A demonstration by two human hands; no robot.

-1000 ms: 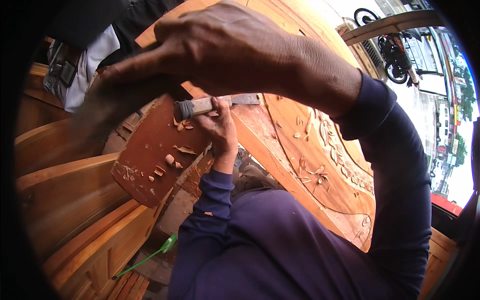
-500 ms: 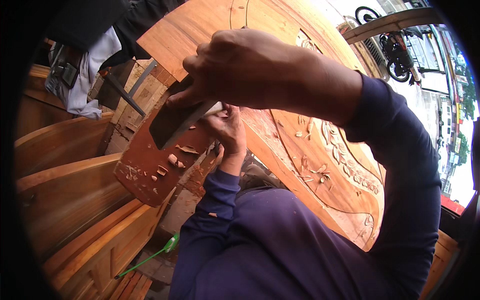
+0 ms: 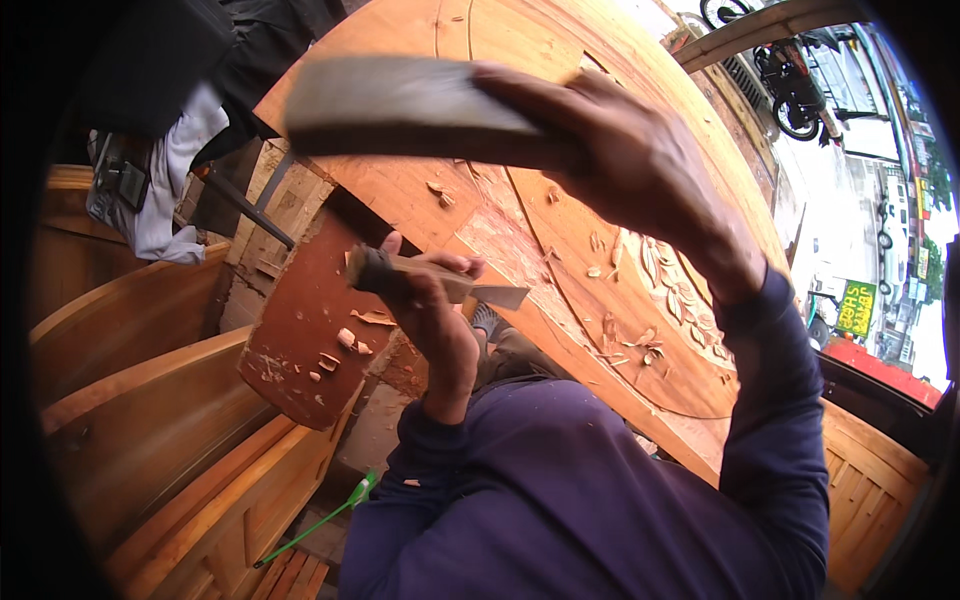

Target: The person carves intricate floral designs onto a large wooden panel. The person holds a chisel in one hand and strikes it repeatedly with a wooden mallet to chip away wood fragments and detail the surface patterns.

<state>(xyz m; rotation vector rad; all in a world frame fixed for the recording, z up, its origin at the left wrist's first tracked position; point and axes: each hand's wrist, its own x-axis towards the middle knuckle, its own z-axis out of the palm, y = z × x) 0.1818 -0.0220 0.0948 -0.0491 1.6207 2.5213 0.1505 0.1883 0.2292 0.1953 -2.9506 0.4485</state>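
Observation:
In my left hand [image 3: 438, 325] is a chisel [image 3: 500, 297], its wooden handle in my fingers and its flat blade pointing right, over the near edge of a carved wooden panel [image 3: 390, 195]. My right hand [image 3: 625, 150] grips one end of a long rectangular block [image 3: 400, 105], raised above the panel and smeared by motion; I cannot tell whether it is wood or stone. Leafy relief carving [image 3: 660, 275] runs along the panel, with curled wood shavings [image 3: 630, 345] scattered about it.
A red-brown board [image 3: 290, 340] with wood chips lies left of the panel. Curved wooden pieces [image 3: 150, 310] stand at the left, below a grey cloth [image 3: 160, 215]. A green stick-like thing [image 3: 320, 522] lies lower left. Motorcycles [image 3: 795, 90] stand outside at the upper right.
My right hand has swung the block up and away from my left hand, to the right. My left hand has turned, so the chisel now shows with its blade to the right.

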